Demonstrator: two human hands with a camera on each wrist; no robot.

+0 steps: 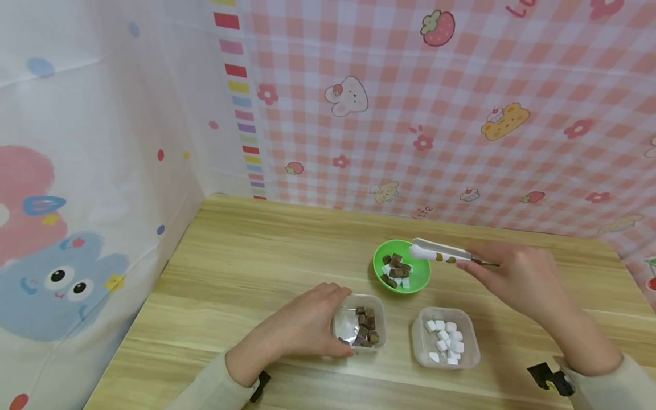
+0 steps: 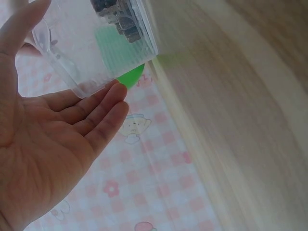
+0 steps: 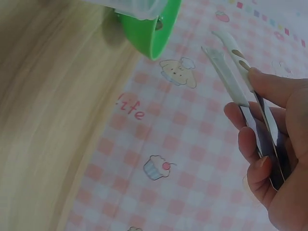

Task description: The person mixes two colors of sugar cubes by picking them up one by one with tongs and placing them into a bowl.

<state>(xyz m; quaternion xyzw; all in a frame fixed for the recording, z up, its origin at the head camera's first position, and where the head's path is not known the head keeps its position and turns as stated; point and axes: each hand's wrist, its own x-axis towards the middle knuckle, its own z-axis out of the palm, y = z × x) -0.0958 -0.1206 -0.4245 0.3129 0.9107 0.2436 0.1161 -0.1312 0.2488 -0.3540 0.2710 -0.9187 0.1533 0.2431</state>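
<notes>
My left hand (image 1: 312,322) grips a clear plastic container (image 1: 380,319), thumb on the near side and fingers on the far side. Brown cubes (image 1: 366,327) lie mostly in its right half. With my right hand (image 1: 523,279) I hold small tongs (image 3: 240,89) with white, brown-marked arms. Their tips are apart with nothing between them, above the right rim of a green bowl (image 1: 417,279). Brown cubes lie over white pieces in that bowl. A second clear container (image 1: 421,354), untouched, holds several white cubes (image 1: 453,336).
All of these stand on a wood-grain table (image 1: 256,256). Behind it hangs a pink checked cloth (image 1: 389,131) with cartoon prints, and a white printed cloth (image 1: 118,171) hangs along the left side. Black straps (image 1: 550,378) are at both wrists.
</notes>
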